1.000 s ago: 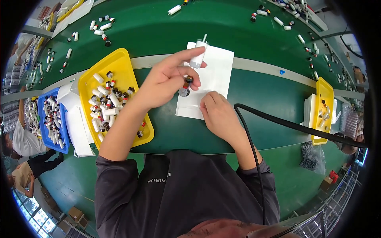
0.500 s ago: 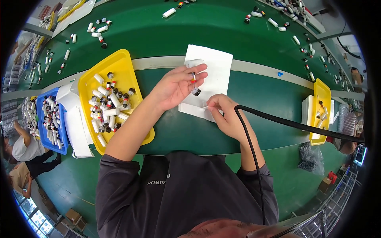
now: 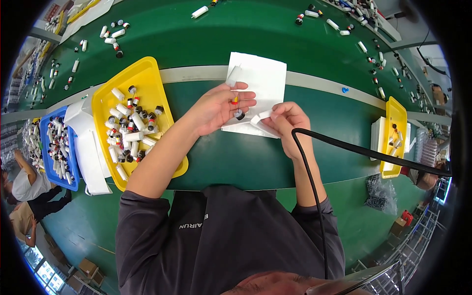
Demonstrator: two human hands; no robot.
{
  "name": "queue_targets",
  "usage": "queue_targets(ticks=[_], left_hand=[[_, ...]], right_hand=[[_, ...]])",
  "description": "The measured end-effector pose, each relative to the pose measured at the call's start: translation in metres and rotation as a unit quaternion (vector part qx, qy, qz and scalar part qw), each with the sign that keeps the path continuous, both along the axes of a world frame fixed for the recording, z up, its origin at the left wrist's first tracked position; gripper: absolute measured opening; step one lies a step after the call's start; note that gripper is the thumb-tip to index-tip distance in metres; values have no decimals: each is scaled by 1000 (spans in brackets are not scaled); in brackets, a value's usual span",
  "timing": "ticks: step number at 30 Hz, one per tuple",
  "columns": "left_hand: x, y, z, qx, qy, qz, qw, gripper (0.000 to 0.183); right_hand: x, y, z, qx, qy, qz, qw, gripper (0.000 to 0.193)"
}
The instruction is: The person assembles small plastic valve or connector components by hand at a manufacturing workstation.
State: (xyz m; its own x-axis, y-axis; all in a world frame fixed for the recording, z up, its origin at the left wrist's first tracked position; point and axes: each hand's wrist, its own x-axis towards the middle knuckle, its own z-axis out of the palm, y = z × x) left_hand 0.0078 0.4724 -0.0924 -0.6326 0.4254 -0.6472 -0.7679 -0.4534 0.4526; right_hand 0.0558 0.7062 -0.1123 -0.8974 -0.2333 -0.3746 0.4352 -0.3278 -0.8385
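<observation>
My left hand (image 3: 215, 109) is palm up over the near left part of a white sheet (image 3: 268, 73). Its thumb and fingers pinch a white translucent cylinder (image 3: 234, 76), tilted up. Across the same fingers hangs a small red, yellow and black part (image 3: 235, 100) with a dark round cap (image 3: 239, 115) at its lower end. Close by on the right, my right hand (image 3: 292, 120) is closed in a pinch on a curled white paper strip (image 3: 261, 117) at the sheet's near edge. Whether the strip is still joined to the sheet, I cannot tell.
To the left stands a yellow tray (image 3: 171, 118) heaped with white cylinders and capped parts; beyond it is a blue tray (image 3: 74, 162). Another yellow tray (image 3: 390, 169) is at the right. A black cable (image 3: 364, 152) crosses near my right wrist. Loose parts lie on the far green surface.
My right hand has lifted up and to the right, raising the white strip. In my left hand the white cylinder has turned from nearly level to steeply tilted.
</observation>
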Motion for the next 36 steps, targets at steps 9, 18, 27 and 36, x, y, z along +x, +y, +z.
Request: queue_targets(ticks=[9,18,27,36], left_hand=[[13,7,-9,-206,227,-195,932,60],[18,16,7,-314,345,-327,822,91],[26,24,9,-350,454,-325,752,86],[7,29,8,65,143,98,983,49]], right_hand=[[3,-6,13,278,236,158,918,14],[-2,-3,6,267,125,203,934,12],[1,-1,-24,213,150,-14,965,12],[-20,-39,17,424,395,-40,814,28]])
